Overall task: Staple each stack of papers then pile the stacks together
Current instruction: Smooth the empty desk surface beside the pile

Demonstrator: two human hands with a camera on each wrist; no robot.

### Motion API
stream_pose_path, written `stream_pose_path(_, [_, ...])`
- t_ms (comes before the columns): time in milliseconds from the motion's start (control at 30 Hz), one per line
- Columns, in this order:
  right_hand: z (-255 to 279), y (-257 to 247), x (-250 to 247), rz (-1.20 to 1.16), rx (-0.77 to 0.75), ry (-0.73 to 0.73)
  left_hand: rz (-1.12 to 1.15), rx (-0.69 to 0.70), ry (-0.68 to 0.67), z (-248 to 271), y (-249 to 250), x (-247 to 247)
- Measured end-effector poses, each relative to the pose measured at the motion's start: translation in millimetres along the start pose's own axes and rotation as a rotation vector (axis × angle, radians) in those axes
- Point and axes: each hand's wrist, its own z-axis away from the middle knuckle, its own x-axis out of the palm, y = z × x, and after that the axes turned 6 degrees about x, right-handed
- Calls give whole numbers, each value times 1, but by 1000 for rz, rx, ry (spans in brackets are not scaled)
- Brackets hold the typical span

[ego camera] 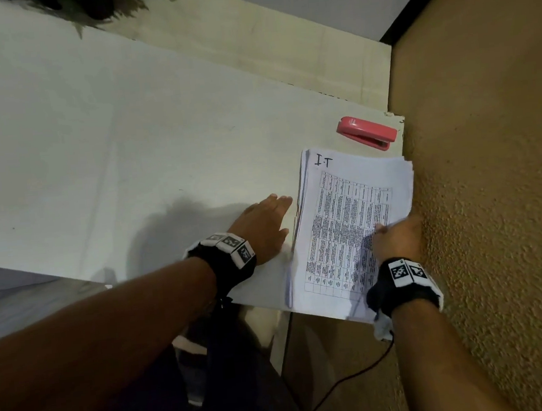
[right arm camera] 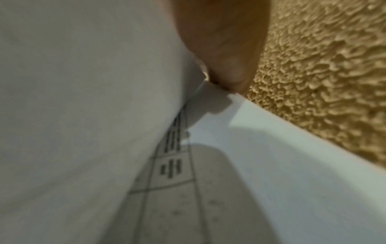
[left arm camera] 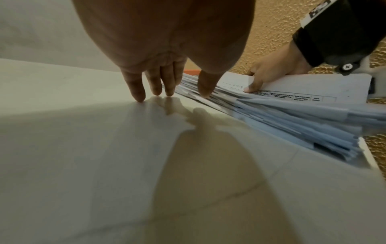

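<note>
Paper stack point(ego camera: 356, 227), long axis running away from the person; right hand point(ego camera: 397, 238) pinches its near-right sheets; left hand point(ego camera: 265, 227) spread flat at its left edge; pink stapler point(ego camera: 367, 132) beyond, nearer right hand.

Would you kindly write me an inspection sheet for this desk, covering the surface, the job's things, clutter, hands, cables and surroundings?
Surface: pale table, bare over most of its top.
Job's things: paper pile at the table's right edge, sheets fanned unevenly, top page a printed table marked "I.T"; red stapler lying beyond it, untouched.
Clutter: nothing seen.
Hands: left hand flat on the table, fingers straight, against the pile's left edge; right hand grips the pile's right edge, thumb on top.
Cables: black cable hanging below the table.
Surroundings: textured ochre wall on the right; plant at the far end.
</note>
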Motion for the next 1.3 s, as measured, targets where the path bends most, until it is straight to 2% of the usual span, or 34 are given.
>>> stream_pose_path(133, [-5, 0, 1, -12, 29, 10, 128, -72, 115, 3, -16, -14])
stream_pose_path(233, [-7, 1, 1, -31, 87, -97, 271, -116, 240, 4, -30, -22])
stream_pose_path(300, [-6, 3, 0, 52, 135, -148, 333, -128, 311, 6, -37, -28])
stream_pose_path(333, [-4, 1, -2, 116, 124, -124, 334, -116, 338, 7, -39, -32])
stream_pose_path(400, [4, -12, -10, 191, -30, 48, 301, -66, 363, 9, -40, -40])
stream_pose_path(467, [24, -36, -19, 99, -292, 217, 297, -53, 394, 11, -44, -47])
stream_pose_path(500, [39, -52, -19, 24, -401, 200, 323, -68, 426, 11, -48, -49])
stream_pose_path(533, [55, -67, -16, -42, -485, 103, 357, -98, 461, 11, -52, -50])
stream_pose_path(633, [99, -107, 10, -72, -613, -346, 408, -176, 565, 14, -68, -55])
stream_pose_path(700, [112, -124, 40, 40, -720, -456, 331, -178, 630, 20, -84, -61])
stream_pose_path(767, [114, -134, 70, 128, -727, -503, 224, -229, 573, 26, -105, -67])
stream_pose_path(900, [121, -145, 105, 231, -644, -460, 122, -278, 287, 39, -131, -76])
stream_pose_path(1000, [145, -142, 114, 298, -806, -413, 57, -246, 164, 48, -133, -77])
stream_pose_path(1100, [154, -142, 110, 301, -898, -489, -19, -228, 43, 53, -131, -78])
stream_pose_path(1167, [143, -160, 102, 260, -827, -501, 6, -211, 36, 55, -132, -83])
stream_pose_path(1233, [124, -184, 94, 187, -761, -445, 102, -224, 100, 58, -138, -88])
stream_pose_path(1300, [106, -208, 90, 158, -761, -375, 157, -257, 180, 64, -149, -90])
